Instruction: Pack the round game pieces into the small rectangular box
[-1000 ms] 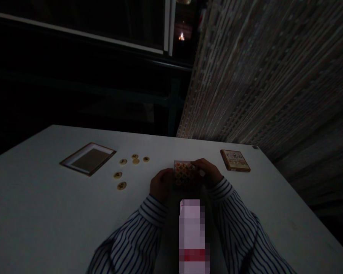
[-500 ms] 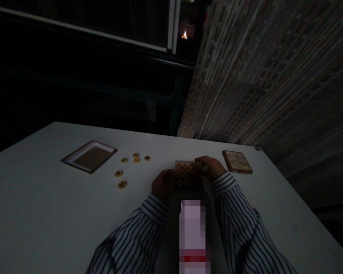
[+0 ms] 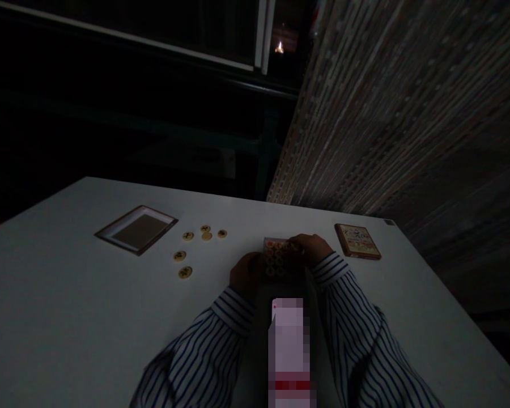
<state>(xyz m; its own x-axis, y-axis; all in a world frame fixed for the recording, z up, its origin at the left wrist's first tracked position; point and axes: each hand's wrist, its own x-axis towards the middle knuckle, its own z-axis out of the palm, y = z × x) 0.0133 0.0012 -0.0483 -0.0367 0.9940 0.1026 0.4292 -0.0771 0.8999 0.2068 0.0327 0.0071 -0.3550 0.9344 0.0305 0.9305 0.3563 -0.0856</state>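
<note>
A small box with rows of round Chinese chess pieces, some with red characters, sits before me on the table. My left hand is closed around its left side, with the fingertips in shadow. Over the right part of the box, my right hand has its fingers bent down onto the pieces and pinched at one; the fingertips are dark. Left of the box, several loose Chinese chess pieces lie spread on the white table.
An open, shallow tray-like lid lies at the far left. A flat printed box rests at the right. Nearest me is a lit phone with a blurred screen. A string curtain hangs beyond the right table edge.
The view has shifted slightly, so the table things appear a little to the right. My right-hand fingers have moved a little lower over the pieces; my left hand stays at the box.
</note>
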